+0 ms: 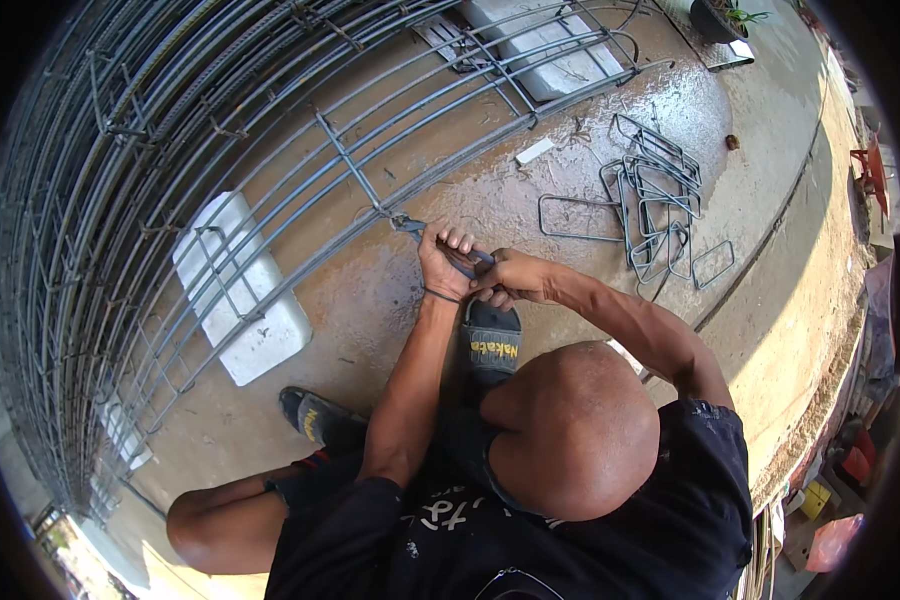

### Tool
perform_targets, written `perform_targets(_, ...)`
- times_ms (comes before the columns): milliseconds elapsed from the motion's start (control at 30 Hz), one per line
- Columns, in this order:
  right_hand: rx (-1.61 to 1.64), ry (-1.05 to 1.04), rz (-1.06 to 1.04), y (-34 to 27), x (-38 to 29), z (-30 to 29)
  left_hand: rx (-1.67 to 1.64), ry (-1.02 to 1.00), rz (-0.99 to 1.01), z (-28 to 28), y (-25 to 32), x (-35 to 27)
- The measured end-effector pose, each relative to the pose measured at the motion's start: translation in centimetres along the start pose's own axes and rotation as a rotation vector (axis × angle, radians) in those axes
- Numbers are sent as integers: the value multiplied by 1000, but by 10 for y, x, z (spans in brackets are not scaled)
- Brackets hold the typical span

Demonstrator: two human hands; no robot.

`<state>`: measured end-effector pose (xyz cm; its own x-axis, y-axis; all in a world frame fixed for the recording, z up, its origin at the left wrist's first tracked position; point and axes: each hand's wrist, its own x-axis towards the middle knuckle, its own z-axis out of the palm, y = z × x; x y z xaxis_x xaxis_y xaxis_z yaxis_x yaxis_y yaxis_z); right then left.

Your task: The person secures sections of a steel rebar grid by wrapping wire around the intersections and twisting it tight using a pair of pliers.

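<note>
My left hand (445, 264) is wrapped around the handles of a pair of steel-fixer's pincers (412, 226), just behind the head. Further back, my right hand (516, 274) grips the handle ends. The jaws meet the lower edge of a rebar cage (450, 174), where a stirrup (349, 159) crosses the long bars. A bit of tie wire seems to be at the jaws, though it is too small to make out clearly. Below my hands are my sandalled feet, and one sandal (493, 345) sits almost directly under the right hand.
Bundled rebar cages (131, 142) rise along the left. White blocks (281, 322), (547, 56) lie under the bars. Loose rectangular stirrups (649, 199) are heaped on the wet concrete floor (450, 199), right of my hands. A small white strip (535, 151) and a potted plant (714, 21) lie beyond.
</note>
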<state>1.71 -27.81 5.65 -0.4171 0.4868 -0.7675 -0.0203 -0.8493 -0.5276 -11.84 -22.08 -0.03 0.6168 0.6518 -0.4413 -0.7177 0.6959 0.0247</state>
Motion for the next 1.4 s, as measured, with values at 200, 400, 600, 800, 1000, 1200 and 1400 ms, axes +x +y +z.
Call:
perform_targets(200, -1095, 551, -430, 13, 12, -3, 93, 326, 195, 11, -18, 7)
perform_targets(400, -1365, 930, -566, 30, 25, 7, 163, 677, 258, 22, -19, 29)
perform_targets(600, -586, 178, -219, 5, 2, -19, 169, 423, 120, 4, -14, 2)
perform_targets(800, 133, -341, 49, 23, 26, -25, 112, 222, 9, -11, -6, 0)
perform_targets(1000, -629, 254, -268, 41, 38, -29, 216, 314, 117, -7, -15, 3)
perform_targets(1200, -1363, 971, -504, 5, 17, -27, 167, 506, 254, 29, -32, 21)
perform_targets(1400, -1310, 824, -571, -6, -18, -5, -155, 146, 120, 5, -23, 27)
